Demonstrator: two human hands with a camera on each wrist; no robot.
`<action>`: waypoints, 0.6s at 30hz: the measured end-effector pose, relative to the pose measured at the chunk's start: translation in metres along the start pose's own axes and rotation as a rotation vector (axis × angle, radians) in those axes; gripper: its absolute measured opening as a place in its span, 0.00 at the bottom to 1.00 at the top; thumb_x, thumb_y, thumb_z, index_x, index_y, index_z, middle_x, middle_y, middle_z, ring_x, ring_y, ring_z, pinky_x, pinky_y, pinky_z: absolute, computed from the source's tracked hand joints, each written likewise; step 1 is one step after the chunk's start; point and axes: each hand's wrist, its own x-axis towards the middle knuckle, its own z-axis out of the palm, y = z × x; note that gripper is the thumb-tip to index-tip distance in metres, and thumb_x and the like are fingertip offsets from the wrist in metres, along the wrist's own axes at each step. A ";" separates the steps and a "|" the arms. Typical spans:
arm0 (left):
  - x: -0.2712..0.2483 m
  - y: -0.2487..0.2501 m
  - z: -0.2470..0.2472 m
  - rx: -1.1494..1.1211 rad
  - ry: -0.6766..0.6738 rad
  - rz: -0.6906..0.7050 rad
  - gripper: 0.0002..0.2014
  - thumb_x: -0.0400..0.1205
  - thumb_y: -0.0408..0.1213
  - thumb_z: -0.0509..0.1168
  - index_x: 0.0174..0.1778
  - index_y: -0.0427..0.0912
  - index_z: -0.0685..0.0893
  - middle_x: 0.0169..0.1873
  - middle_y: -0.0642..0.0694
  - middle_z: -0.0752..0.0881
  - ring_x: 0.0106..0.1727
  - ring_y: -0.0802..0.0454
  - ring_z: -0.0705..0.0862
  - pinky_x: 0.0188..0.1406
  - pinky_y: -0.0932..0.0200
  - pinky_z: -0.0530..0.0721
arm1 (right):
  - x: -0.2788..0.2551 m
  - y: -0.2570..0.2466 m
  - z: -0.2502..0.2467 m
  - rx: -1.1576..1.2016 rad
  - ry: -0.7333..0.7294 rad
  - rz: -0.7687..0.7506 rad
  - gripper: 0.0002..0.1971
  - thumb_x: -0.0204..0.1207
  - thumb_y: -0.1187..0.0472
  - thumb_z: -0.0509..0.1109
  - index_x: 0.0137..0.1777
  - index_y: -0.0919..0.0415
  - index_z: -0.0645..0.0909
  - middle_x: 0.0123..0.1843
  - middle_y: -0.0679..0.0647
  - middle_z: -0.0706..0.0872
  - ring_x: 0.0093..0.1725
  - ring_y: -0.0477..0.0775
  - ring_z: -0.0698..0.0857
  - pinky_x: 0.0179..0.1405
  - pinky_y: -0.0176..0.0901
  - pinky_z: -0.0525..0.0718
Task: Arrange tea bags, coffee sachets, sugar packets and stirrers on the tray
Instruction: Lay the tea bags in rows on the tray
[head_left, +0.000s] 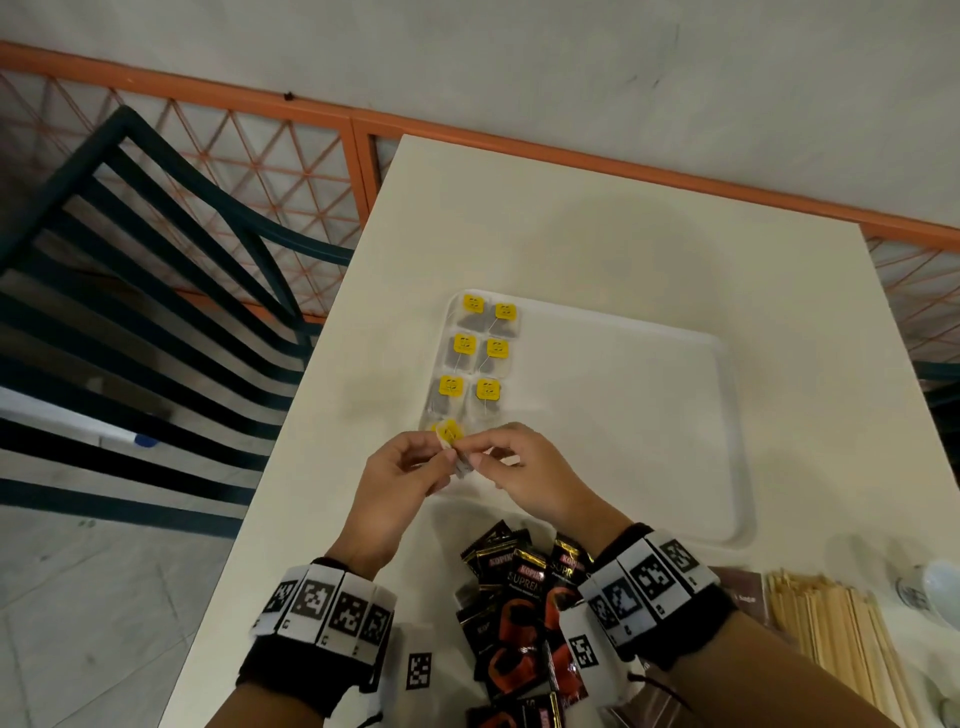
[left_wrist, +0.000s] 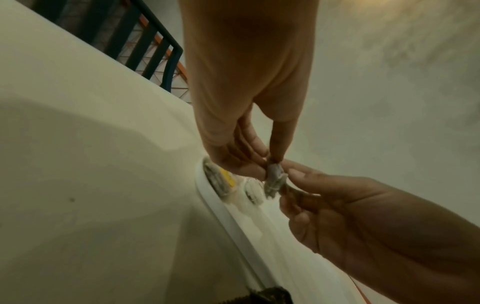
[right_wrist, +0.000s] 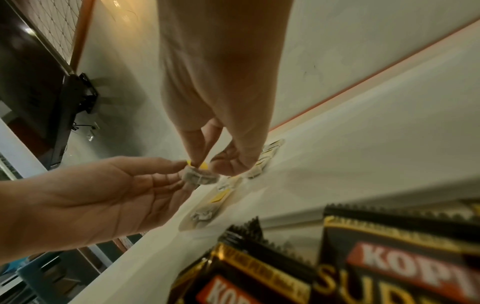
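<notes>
A white tray lies mid-table. Several tea bags with yellow tags sit in two columns at its left end. Over the tray's near left corner, my left hand and right hand both pinch one tea bag with a yellow tag. In the left wrist view my left hand pinches the top of the tea bag, and my right hand holds its lower side. In the right wrist view my right hand pinches it by the tag, and my left hand holds its left side.
Black coffee sachets are piled between my wrists at the table's near edge. To the right lie brown packets, wooden stirrers and a white cup. A dark chair stands left of the table.
</notes>
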 end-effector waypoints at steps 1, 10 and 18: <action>-0.001 0.000 0.000 -0.012 -0.014 -0.008 0.05 0.78 0.25 0.66 0.46 0.38 0.83 0.40 0.41 0.86 0.41 0.48 0.82 0.43 0.62 0.83 | 0.000 0.001 0.000 0.018 0.005 0.000 0.08 0.77 0.63 0.69 0.51 0.50 0.86 0.50 0.44 0.83 0.49 0.43 0.82 0.50 0.31 0.79; -0.008 -0.002 -0.010 0.084 -0.016 0.036 0.11 0.80 0.22 0.60 0.48 0.41 0.84 0.46 0.43 0.88 0.45 0.52 0.84 0.43 0.70 0.82 | 0.006 0.013 0.000 0.148 0.148 0.133 0.07 0.71 0.67 0.74 0.45 0.56 0.82 0.40 0.51 0.84 0.38 0.47 0.84 0.42 0.35 0.83; -0.021 -0.007 -0.029 0.146 0.036 0.021 0.12 0.81 0.23 0.59 0.46 0.44 0.84 0.43 0.46 0.87 0.43 0.53 0.82 0.45 0.65 0.78 | 0.010 0.018 0.010 0.048 0.273 0.177 0.07 0.69 0.65 0.77 0.44 0.64 0.81 0.34 0.49 0.82 0.33 0.49 0.83 0.39 0.34 0.86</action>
